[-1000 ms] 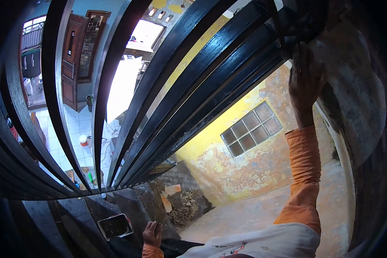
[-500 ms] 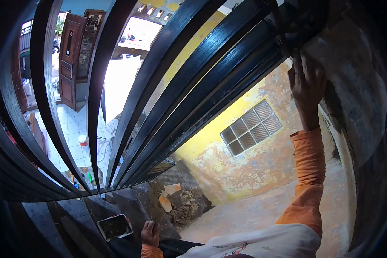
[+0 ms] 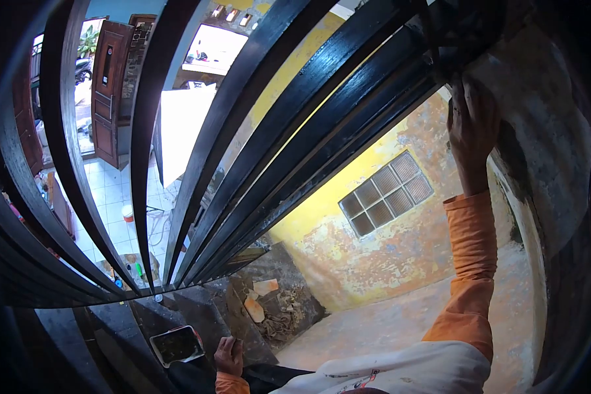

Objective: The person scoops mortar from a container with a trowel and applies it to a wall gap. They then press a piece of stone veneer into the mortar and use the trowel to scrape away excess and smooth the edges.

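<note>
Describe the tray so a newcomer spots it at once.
Follow the black slats down to the dark surface below. The tray lies there, left of the left hand. Unlike the irregular scraps nearby, it is rectangular, pale-rimmed and dark inside.

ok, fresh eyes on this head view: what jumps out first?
The glossy black slats fanning from upper right to lower left. Next, the orange right sleeve on the right side, its grip raised near the slats' shadowed upper-right end. Then the peeling yellow wall right of centre, with its multi-pane window.
</note>
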Action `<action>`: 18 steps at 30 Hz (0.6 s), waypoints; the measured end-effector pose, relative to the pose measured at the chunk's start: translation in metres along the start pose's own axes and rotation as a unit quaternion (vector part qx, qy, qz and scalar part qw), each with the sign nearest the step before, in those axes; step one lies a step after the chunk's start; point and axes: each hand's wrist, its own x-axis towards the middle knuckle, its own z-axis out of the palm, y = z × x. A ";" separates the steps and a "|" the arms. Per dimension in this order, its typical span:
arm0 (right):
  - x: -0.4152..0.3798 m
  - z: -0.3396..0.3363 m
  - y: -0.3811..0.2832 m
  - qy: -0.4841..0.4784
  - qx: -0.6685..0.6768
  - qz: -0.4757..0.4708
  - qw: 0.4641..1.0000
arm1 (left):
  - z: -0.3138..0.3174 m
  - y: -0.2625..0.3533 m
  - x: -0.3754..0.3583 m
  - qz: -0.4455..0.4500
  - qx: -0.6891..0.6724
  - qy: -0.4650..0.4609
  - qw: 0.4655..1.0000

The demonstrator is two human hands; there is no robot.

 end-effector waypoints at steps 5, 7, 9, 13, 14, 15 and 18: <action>0.002 0.003 0.001 0.019 0.024 0.022 0.999 | -0.006 0.007 0.003 -0.026 0.004 -0.012 1.000; 0.003 0.005 0.001 0.010 0.019 0.025 0.999 | -0.004 0.004 0.003 -0.021 0.009 -0.010 1.000; 0.003 0.005 0.000 0.015 -0.020 0.026 0.999 | -0.003 0.003 0.002 -0.018 0.015 -0.011 1.000; 0.000 0.011 -0.005 0.027 -0.006 0.057 0.998 | 0.000 -0.004 0.000 -0.011 0.015 -0.007 1.000; 0.002 0.011 -0.005 0.030 -0.001 0.068 0.997 | 0.001 -0.005 0.000 -0.004 0.016 0.000 1.000; 0.001 0.011 -0.006 0.032 0.005 0.078 0.996 | 0.001 -0.005 -0.001 -0.004 0.017 -0.001 1.000; -0.006 0.010 0.001 0.003 -0.023 0.019 1.000 | 0.001 -0.006 -0.002 -0.005 0.021 -0.001 1.000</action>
